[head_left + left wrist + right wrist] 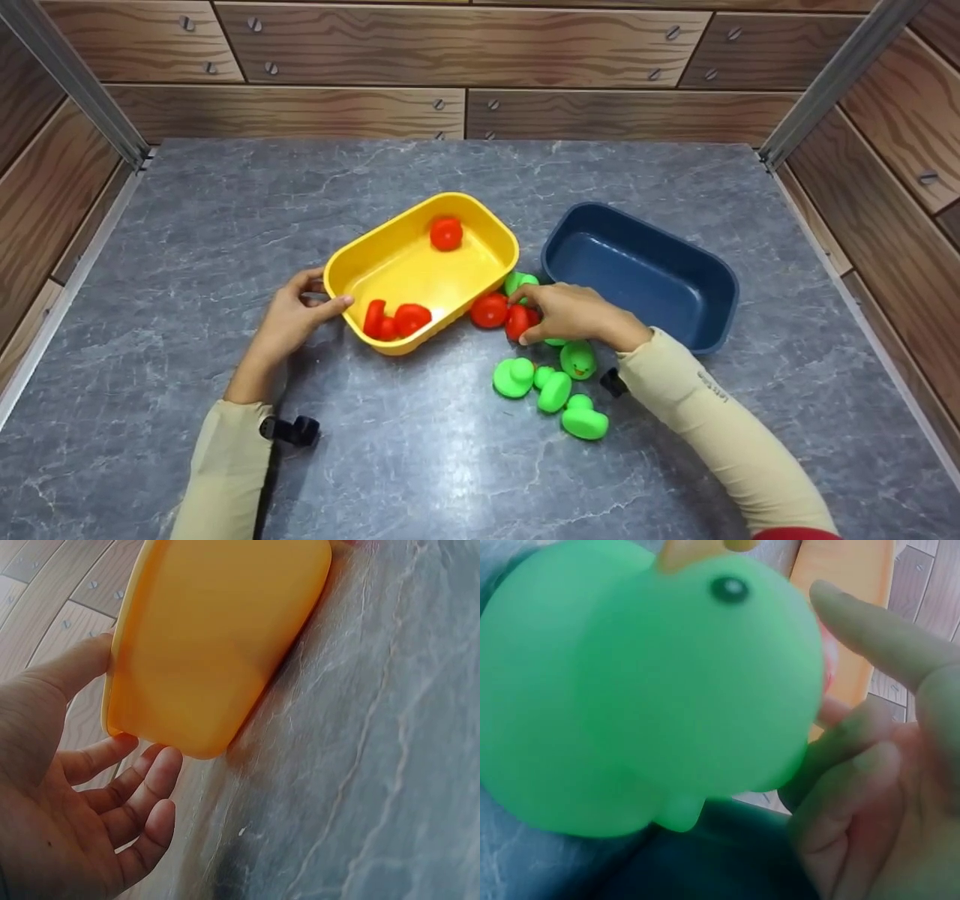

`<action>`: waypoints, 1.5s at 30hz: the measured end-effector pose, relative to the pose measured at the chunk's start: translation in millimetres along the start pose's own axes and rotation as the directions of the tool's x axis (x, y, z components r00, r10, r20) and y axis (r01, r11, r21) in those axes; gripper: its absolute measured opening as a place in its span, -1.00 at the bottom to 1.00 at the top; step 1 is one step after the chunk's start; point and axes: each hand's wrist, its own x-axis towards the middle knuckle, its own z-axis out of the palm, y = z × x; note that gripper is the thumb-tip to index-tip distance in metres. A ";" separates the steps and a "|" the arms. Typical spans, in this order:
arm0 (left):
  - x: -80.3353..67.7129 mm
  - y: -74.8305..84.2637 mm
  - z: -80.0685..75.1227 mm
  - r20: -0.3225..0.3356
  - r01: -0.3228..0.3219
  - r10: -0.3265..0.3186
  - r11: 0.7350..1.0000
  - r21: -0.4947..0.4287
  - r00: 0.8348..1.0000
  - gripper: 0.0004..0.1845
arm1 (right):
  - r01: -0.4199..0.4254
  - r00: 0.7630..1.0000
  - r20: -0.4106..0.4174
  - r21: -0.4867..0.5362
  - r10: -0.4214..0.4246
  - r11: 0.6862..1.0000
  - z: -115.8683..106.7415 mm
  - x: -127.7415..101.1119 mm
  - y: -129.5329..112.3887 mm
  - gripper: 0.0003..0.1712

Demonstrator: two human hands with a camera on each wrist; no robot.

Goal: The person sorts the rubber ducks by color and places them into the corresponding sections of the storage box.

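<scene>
My left hand [319, 296] grips the near left corner of a yellow bin [420, 266], with its thumb over the rim and its fingers [142, 780] against the outer wall [225, 637]. Three red ducks lie in the bin, one at the far side [446, 233] and two at the near side [394, 319]. My right hand [534, 319] pinches a red duck [514, 324] on the table between the yellow bin and a blue bin [637, 274]. Beside it lie another red duck [489, 310] and a green duck [520, 283]. A green duck [645, 690] fills the right wrist view beside curled fingers [855, 765].
Several green ducks [553, 390] lie on the grey marble table [225, 225] just in front of my right hand. The blue bin holds nothing. Wood-pattern walls [465, 45] close in the table at the back and on both sides.
</scene>
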 end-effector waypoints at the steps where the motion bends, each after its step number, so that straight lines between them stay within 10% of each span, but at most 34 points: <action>1: -0.1 -0.5 0.2 -0.002 -0.001 0.001 1.000 -0.002 1.000 -0.29 | -0.001 1.000 -0.001 -0.003 0.001 1.000 0.5 0.4 -0.2 -0.37; 17: -1.6 -3.5 -0.2 0.000 -0.015 0.015 1.000 -0.001 1.000 -0.30 | 0.051 0.999 -0.026 0.132 -0.048 0.990 -2.1 -7.2 5.4 -0.37; 27: -0.5 -3.2 2.6 -0.007 -0.006 0.006 1.000 -0.008 1.000 -0.32 | 0.199 0.977 -0.140 0.331 -0.161 0.922 -7.0 -21.5 13.0 -0.37; 38: -0.8 2.0 1.0 -0.011 -0.001 0.001 1.000 -0.008 1.000 -0.30 | 0.269 0.959 -0.239 0.599 -0.152 0.754 -10.5 -33.4 11.9 -0.35; 45: 1.1 -0.3 -0.2 -0.008 0.002 -0.002 1.000 0.010 1.000 -0.31 | 0.348 0.930 -0.352 0.758 -0.104 0.552 -8.7 -35.2 4.8 -0.36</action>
